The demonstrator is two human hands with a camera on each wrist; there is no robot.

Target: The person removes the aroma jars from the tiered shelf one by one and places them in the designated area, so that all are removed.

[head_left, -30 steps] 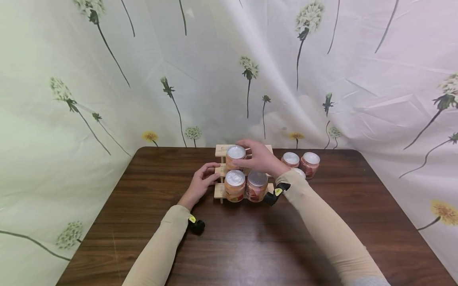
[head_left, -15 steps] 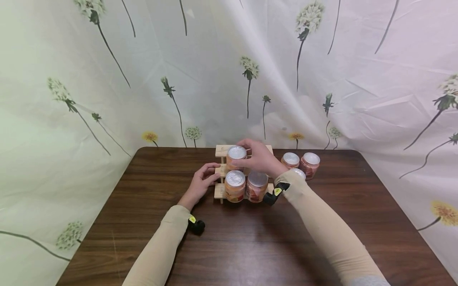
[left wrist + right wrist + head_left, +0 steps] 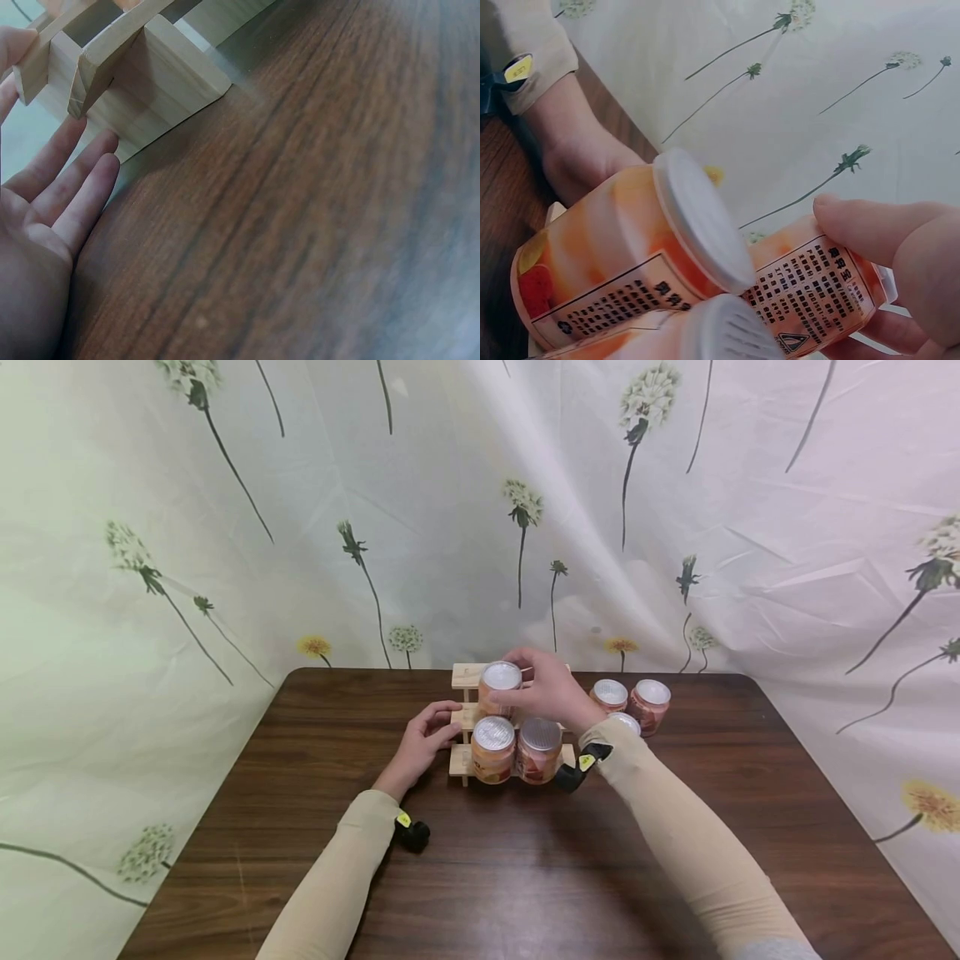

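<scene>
In the head view, my right hand (image 3: pixel 551 693) grips an orange-labelled can (image 3: pixel 495 703) with a pale lid at the rack's middle step. The right wrist view has its thumb (image 3: pixel 885 225) on one side of this can (image 3: pixel 810 289) and fingers on the other; the can's base is hidden. My left hand (image 3: pixel 420 745) holds the left end of the three-step wooden rack (image 3: pixel 459 760). In the left wrist view, thumb and index meet the middle plank's end, while the other fingers (image 3: pixel 90 191) lie against the side.
Two similar cans, one left (image 3: pixel 492 760) and one right (image 3: pixel 538 760), stand side by side on the front step. Three more cans (image 3: pixel 651 706) are grouped right of the rack on the brown table (image 3: pixel 337 693). A flower-print curtain (image 3: pixel 450 527) hangs behind.
The can in my right hand has shifted slightly to the right along the middle step and a little up in the picture. My left hand stays in place.
</scene>
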